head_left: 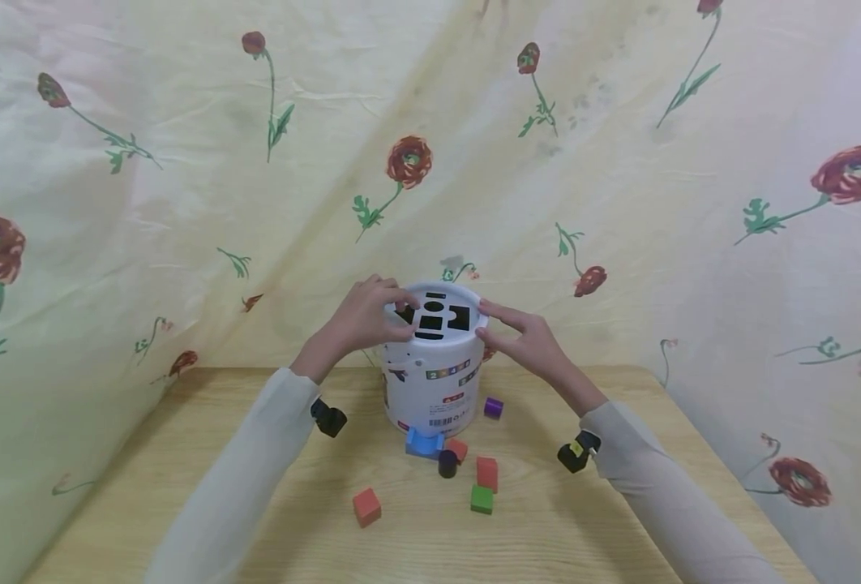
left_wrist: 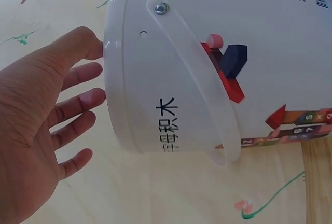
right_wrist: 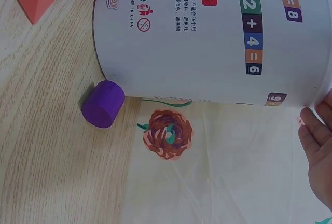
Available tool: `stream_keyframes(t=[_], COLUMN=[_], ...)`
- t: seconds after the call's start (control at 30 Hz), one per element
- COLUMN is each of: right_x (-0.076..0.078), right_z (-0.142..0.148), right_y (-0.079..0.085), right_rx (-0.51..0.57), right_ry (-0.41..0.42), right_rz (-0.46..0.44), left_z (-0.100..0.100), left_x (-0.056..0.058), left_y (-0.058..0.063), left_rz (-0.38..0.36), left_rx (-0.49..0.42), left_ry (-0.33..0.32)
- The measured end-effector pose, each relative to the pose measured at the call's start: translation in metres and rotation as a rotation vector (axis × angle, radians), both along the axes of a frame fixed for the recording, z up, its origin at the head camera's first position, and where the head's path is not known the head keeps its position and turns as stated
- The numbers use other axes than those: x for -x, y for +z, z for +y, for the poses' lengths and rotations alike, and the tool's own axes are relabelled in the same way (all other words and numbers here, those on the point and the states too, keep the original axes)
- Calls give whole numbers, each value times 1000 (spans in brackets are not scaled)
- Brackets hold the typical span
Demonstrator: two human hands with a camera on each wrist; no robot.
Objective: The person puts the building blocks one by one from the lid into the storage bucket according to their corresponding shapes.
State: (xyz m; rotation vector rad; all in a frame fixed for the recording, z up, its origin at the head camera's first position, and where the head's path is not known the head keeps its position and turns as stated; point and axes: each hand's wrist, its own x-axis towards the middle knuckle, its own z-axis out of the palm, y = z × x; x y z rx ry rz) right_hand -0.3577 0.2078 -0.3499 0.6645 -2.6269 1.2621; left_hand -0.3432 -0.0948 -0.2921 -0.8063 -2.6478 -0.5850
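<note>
A white bucket point(head_left: 416, 397) printed with coloured blocks and sums stands upright on the wooden table. Its white lid point(head_left: 463, 295) has several dark shaped holes. My left hand point(head_left: 363, 315) reaches over the lid's left side, thumb and fingers spread on the top. In the left wrist view, the left hand's point(left_wrist: 39, 99) fingertips meet the lid's point(left_wrist: 115, 73) edge, other fingers fanned apart. My right hand point(head_left: 531, 339) touches the right rim with extended thumb and fingers; in the right wrist view only part of that hand point(right_wrist: 319, 146) shows. The clear handle point(left_wrist: 205, 86) hangs down the side.
Loose blocks lie before the bucket: a blue one point(head_left: 425, 444), a dark cylinder point(head_left: 447, 465), red blocks point(head_left: 486, 474) point(head_left: 367, 507) and a green one point(head_left: 482, 500). A purple cylinder point(right_wrist: 104, 103) lies beside the bucket's base. Flowered cloth point(head_left: 314, 203) hangs behind the table.
</note>
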Motion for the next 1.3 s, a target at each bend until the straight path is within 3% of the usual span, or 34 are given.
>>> stream_keyframes(t=[0.37, 0.67, 0.9, 1.3], right_x=[1, 2, 4, 4], right_z=[0, 1, 1, 1], right_y=[0, -1, 0, -1], right_rx=[22, 19, -2, 1], right_ry=[8, 11, 4, 7], right_rz=[-14, -2, 1, -1], left_z=[-22, -46, -62, -68], left_x=[-12, -21, -27, -41], left_y=[-14, -36, -63, -122], left_rz=[-75, -175, -296, -565], left_rx=[-209, -358, -323, -126], left_ry=[-48, -113, -159, -266])
